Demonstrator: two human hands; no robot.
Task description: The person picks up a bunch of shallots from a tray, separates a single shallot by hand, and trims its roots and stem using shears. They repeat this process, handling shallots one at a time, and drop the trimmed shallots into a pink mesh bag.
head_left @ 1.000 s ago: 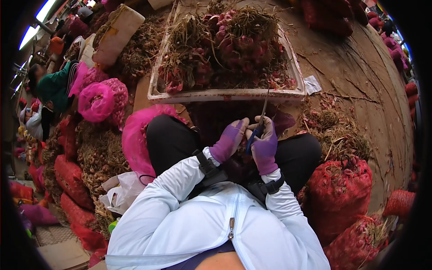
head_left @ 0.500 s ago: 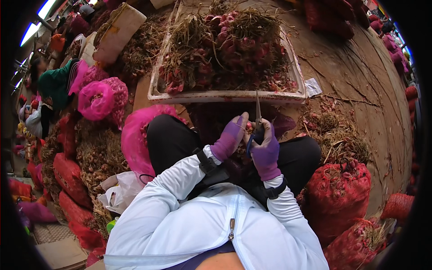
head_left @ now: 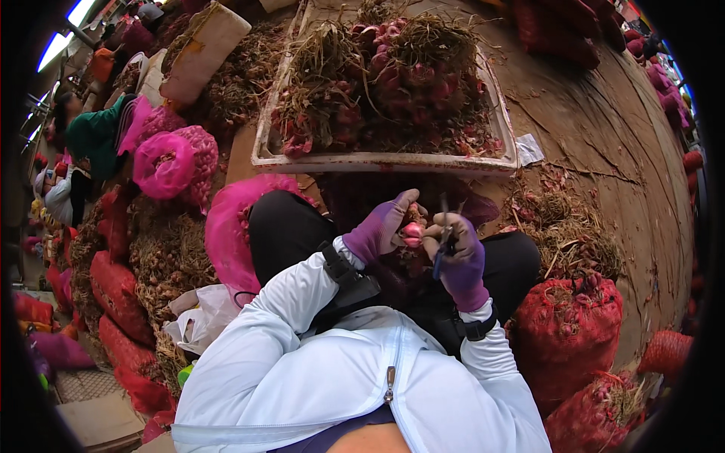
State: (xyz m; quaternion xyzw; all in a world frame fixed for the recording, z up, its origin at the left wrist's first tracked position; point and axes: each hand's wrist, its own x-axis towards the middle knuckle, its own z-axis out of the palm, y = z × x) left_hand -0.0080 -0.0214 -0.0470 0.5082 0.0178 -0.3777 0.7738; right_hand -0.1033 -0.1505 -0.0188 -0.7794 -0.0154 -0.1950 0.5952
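Above my lap, my left hand (head_left: 380,229), in a purple glove with greyish fingertips, is closed around a small bunch of pink-red shallots (head_left: 412,233). My right hand (head_left: 463,264), gloved the same way, grips a pair of scissors (head_left: 438,262) with blue handles, its blades pointing away from me. The thumb of that hand is close to the shallots; whether it touches them I cannot tell. Just beyond both hands stands a white foam tray (head_left: 385,163), heaped with shallots (head_left: 419,75) that have dry, straw-like tops.
A pink mesh bag (head_left: 230,226) lies beside my left knee. Red mesh sacks of shallots (head_left: 568,340) stand at my right, below a pile of dry trimmings (head_left: 570,238). A white plastic bag (head_left: 204,321) is at my left. Farther left, a person in green (head_left: 94,136) sits near pink bags.
The shallots in my left hand have come into clearer view. My right hand has shifted slightly right and nearer me, and the scissors have tilted, their blades now looking shorter.
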